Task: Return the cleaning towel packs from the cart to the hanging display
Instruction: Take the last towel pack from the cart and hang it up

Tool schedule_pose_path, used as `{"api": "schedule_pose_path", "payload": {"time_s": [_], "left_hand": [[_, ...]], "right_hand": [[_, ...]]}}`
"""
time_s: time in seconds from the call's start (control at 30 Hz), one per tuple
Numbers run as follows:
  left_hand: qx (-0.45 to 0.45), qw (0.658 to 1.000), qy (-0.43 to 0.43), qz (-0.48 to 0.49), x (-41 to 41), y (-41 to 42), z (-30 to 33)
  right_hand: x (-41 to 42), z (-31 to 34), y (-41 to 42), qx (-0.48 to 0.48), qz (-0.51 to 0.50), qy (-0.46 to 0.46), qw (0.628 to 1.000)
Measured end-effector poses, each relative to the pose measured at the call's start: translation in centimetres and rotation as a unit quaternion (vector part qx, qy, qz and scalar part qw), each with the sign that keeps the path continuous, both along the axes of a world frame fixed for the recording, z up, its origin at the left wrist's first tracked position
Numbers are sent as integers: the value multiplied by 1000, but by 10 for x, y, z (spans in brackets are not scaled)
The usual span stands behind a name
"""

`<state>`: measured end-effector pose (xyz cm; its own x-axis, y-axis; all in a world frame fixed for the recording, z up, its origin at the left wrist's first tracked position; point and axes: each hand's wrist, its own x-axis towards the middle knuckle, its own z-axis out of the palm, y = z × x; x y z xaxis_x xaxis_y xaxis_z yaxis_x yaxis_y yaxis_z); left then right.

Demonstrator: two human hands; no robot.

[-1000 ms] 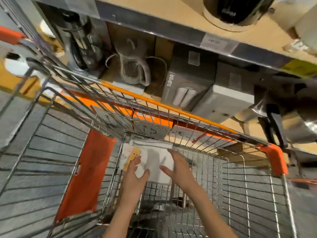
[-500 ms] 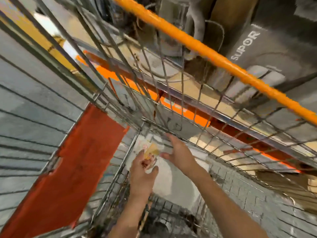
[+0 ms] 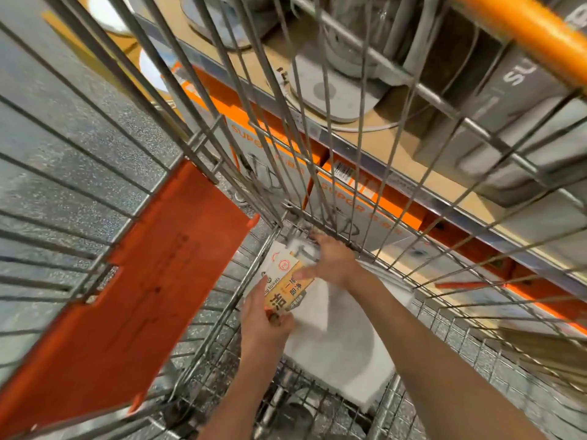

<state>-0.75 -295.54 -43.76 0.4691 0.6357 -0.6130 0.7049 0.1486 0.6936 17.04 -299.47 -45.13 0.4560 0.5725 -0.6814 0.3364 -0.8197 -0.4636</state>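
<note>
Wire cart (image 3: 197, 341) btm, L hand (image 3: 265, 325) & R hand (image 3: 333, 263) grip towel pack (image 3: 290, 289) ends

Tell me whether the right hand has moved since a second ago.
Yes. The right hand has gone forward to the cart's far wire wall, now gripping the top of the towel pack.

Two bare forearms, no sleeves; left grip (image 3: 265, 322), right grip (image 3: 333, 262), both ungloved.
</note>
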Motion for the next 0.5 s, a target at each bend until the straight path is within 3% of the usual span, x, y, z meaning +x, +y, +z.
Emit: {"api": "schedule_pose_path", "payload": {"time_s": [0.27, 0.5], "left_hand": [[47, 997, 25, -56, -10, -14, -6], [48, 998, 31, -39, -10, -20, -8]], "right_hand": [[-9, -4, -10, 3, -21, 25, 999], [-9, 10, -20, 38, -58, 123, 990]]}}
